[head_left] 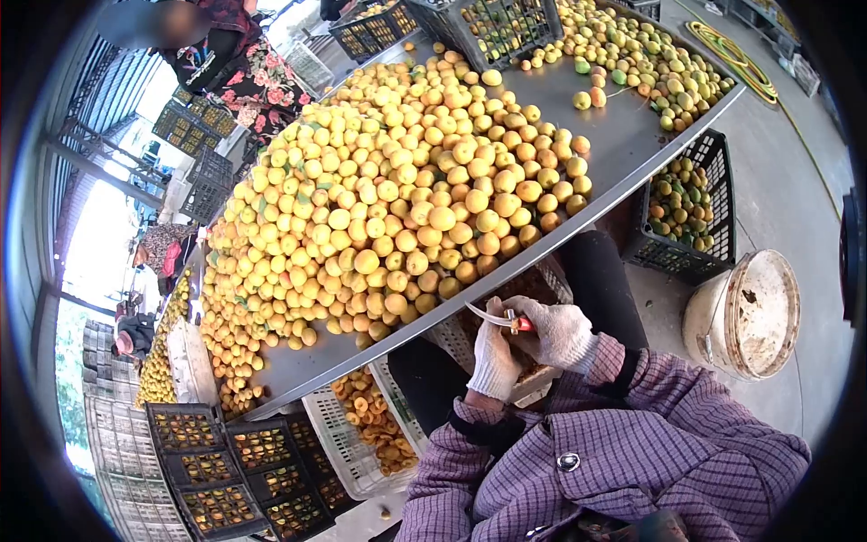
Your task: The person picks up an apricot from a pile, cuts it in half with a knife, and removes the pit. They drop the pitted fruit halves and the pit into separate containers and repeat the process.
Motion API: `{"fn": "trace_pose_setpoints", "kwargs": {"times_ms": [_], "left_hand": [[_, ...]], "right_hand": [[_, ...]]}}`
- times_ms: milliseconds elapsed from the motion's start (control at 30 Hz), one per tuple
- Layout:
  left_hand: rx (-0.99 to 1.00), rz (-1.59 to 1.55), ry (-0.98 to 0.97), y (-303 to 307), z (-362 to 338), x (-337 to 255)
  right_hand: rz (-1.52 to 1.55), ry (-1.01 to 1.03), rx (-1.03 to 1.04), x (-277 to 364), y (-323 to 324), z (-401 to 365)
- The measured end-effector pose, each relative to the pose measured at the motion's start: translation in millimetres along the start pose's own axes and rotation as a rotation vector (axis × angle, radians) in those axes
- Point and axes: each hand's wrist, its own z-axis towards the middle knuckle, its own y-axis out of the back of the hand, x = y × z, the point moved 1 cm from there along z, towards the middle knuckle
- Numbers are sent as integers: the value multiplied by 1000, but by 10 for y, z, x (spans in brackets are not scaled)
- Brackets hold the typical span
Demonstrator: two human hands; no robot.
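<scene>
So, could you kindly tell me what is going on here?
A gloved person is at a metal table heaped with yellow-orange fruit. The right hand grips the red handle of a curved tool; the left hand is close by, but whether it holds anything is hidden. Cut-looking fruit lies in a white crate below the table's edge.

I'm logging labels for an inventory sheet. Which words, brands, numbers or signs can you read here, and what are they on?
No readable words, brands, numbers or signs anywhere.
White bucket: stains and marks, no legible lettering.
Red-handled curved knife: too small to read any marking.
Pale marks on the co-worker's dark top: too blurred to tell whether they are lettering.
</scene>
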Motion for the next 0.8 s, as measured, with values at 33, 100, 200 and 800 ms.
{"fn": "trace_pose_setpoints", "kwargs": {"times_ms": [33, 100, 200, 800], "left_hand": [[-14, -6, -19, 15, -1, 21], [-106, -27, -34, 168, 95, 51], [-122, 37, -15, 250, 108, 55], [-526, 1424, -1157, 85, -81, -1772]], "right_hand": [[0, -25, 34, 29, -1, 9], [0, -48, 66, 51, -11, 51], [31, -165, 245, -23, -83, 92], [259, -282, 328, -276, -194, -79]]}}
